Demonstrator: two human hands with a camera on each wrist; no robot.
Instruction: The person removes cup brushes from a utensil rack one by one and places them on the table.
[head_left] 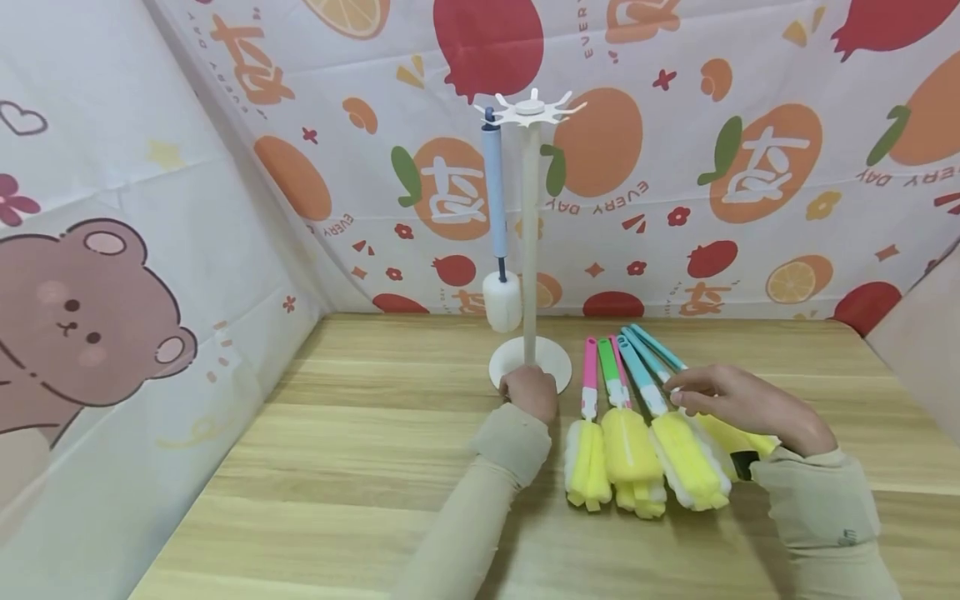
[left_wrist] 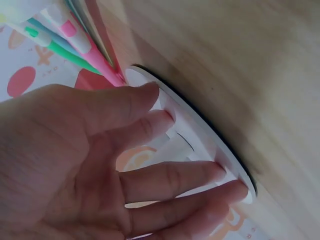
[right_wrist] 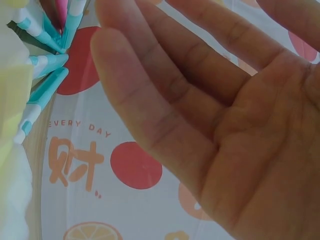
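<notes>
A white stand [head_left: 530, 242] with a round base [head_left: 553, 358] and a top ring of hooks stands upright on the table. From one hook hangs a bottle brush with a pale blue handle [head_left: 495, 192] and a white sponge head [head_left: 502, 302]. My left hand [head_left: 531, 393] rests its fingertips on the base, the fingers mostly extended in the left wrist view. Several sponge brushes with pink, green and teal handles lie fanned out to the right, yellow-and-white heads [head_left: 632, 446] toward me. Over the rightmost of them hovers my right hand [head_left: 738, 404], fingers loosely bent, palm empty in the right wrist view.
The wood-grain table [head_left: 360, 433] reaches back to a fruit-printed cloth [head_left: 660, 275] behind the stand. A cloth with a bear print [head_left: 90, 317] hangs along the left side. A pale panel [head_left: 922, 333] closes off the right.
</notes>
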